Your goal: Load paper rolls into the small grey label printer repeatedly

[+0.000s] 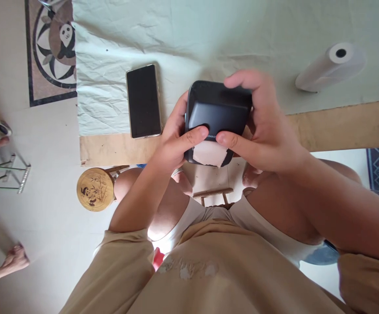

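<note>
Over the table edge, you hold a dark printer (218,114).
Your left hand (176,139) and right hand (264,131) close around it, thumbs beside its paper strip (209,153).

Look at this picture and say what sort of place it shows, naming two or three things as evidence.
Probably a room in a home. A tiled floor bears a panda mosaic, a small wooden stool stands by a cloth-covered table, and both hands hold a small dark device there.

One printer (218,114), one phone (143,100), one paper roll (331,66), one stool (95,189), two hands: left (172,144), right (264,126).
</note>
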A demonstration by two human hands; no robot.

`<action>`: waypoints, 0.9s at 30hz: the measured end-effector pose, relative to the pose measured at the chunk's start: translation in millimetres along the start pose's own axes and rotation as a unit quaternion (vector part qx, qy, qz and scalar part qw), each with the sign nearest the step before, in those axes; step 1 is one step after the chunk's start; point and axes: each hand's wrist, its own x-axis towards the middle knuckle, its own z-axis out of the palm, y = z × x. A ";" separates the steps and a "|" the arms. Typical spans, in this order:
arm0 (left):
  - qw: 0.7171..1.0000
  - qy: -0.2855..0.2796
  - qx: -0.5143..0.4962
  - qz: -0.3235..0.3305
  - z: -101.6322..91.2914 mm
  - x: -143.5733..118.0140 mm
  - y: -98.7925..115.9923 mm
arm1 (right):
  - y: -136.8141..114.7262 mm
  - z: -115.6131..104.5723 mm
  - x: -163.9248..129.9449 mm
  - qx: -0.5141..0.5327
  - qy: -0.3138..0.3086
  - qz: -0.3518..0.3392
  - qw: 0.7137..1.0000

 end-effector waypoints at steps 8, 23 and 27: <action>1.000 0.004 -0.014 0.012 -0.4 1.5 -4.5 | 6.9 -2.0 0.4 -0.014 -0.026 0.004 1.000; 1.000 0.011 -0.005 -0.013 -1.4 -0.2 -1.9 | 2.5 -3.7 0.2 -0.022 -0.039 0.031 0.998; 0.999 0.024 0.018 -0.025 -0.5 -1.2 -0.2 | 2.8 -3.8 -0.6 -0.015 -0.044 0.041 0.998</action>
